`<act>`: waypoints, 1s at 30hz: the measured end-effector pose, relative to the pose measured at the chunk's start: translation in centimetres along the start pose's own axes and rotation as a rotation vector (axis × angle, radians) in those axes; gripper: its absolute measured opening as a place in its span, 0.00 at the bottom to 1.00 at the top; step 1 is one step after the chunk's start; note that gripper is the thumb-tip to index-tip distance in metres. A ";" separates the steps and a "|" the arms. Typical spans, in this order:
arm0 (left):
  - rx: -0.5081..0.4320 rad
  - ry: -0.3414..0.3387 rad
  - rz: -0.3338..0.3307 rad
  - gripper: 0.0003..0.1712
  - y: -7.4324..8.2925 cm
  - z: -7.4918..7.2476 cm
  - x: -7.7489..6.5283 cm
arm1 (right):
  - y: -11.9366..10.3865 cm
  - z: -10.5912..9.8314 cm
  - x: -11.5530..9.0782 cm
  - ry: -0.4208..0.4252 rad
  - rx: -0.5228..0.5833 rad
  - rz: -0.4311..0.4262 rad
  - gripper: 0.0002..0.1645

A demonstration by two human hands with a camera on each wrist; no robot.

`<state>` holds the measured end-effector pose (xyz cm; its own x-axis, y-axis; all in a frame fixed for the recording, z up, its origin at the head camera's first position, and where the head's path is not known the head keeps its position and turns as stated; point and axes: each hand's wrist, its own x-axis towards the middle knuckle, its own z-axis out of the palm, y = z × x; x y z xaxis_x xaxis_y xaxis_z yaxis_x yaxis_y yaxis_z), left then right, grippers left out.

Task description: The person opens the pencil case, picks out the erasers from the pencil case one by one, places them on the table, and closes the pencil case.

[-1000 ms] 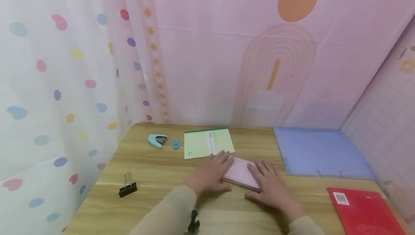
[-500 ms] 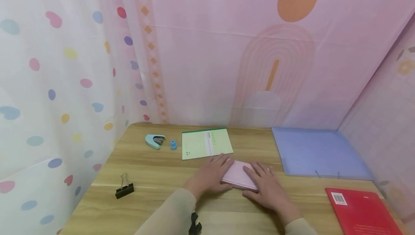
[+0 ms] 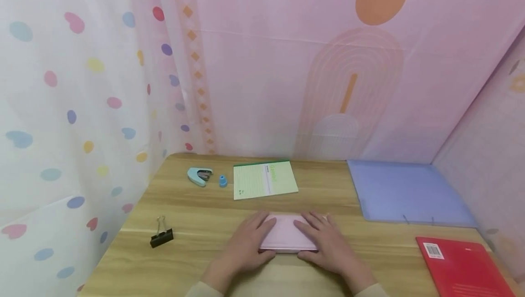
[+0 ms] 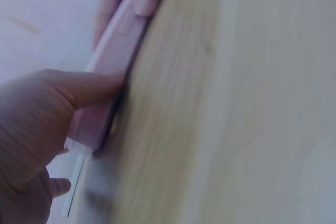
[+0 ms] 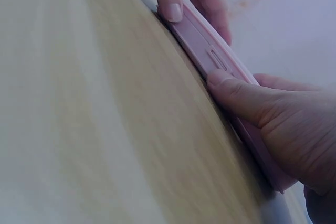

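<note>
A flat pink case (image 3: pixel 288 233) lies on the wooden table in front of me, its long side facing me. My left hand (image 3: pixel 245 248) holds its left end, fingers over the top and thumb along the near side. At the right end, my right hand (image 3: pixel 330 248) grips it in the same way. The right wrist view shows a small raised slot or catch on the near side of the case (image 5: pixel 197 45), between the two thumbs. Both thumbs also press that side in the left wrist view, low by the tabletop. The hands hide the case's ends.
Behind the case lies a green notebook (image 3: pixel 264 180), with a small blue cone-shaped piece (image 3: pixel 223 181) and a light blue stapler (image 3: pixel 199 176) to its left. A black binder clip (image 3: pixel 162 238) sits at left. A blue folder (image 3: pixel 410 192) and red booklet (image 3: pixel 465 267) lie right.
Both hands have drawn the pink case toward me and slightly left. It has turned from a slant to nearly square with the table's front. The other things stay put.
</note>
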<state>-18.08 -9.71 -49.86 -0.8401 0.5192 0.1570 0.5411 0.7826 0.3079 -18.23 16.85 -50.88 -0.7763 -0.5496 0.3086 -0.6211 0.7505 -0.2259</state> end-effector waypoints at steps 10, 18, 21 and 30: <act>-0.057 0.082 -0.051 0.47 0.2 0.1 -1.3 | -1.8 0.8 0.1 -0.031 0.007 0.010 0.46; -0.067 0.074 -0.039 0.48 0.0 0.7 -1.8 | -2.0 1.1 -0.2 -0.040 0.012 0.011 0.45; -0.057 0.100 -0.026 0.49 -0.2 0.9 -1.7 | -2.0 1.0 -0.2 -0.033 0.005 0.007 0.45; -0.033 0.120 -0.013 0.48 -0.5 1.1 -0.9 | -1.7 0.7 0.2 -0.033 -0.013 0.014 0.44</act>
<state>-17.54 -10.18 -51.17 -0.8465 0.4629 0.2631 0.5304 0.7760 0.3412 -17.37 15.19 -51.08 -0.7880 -0.5507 0.2752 -0.6091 0.7625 -0.2181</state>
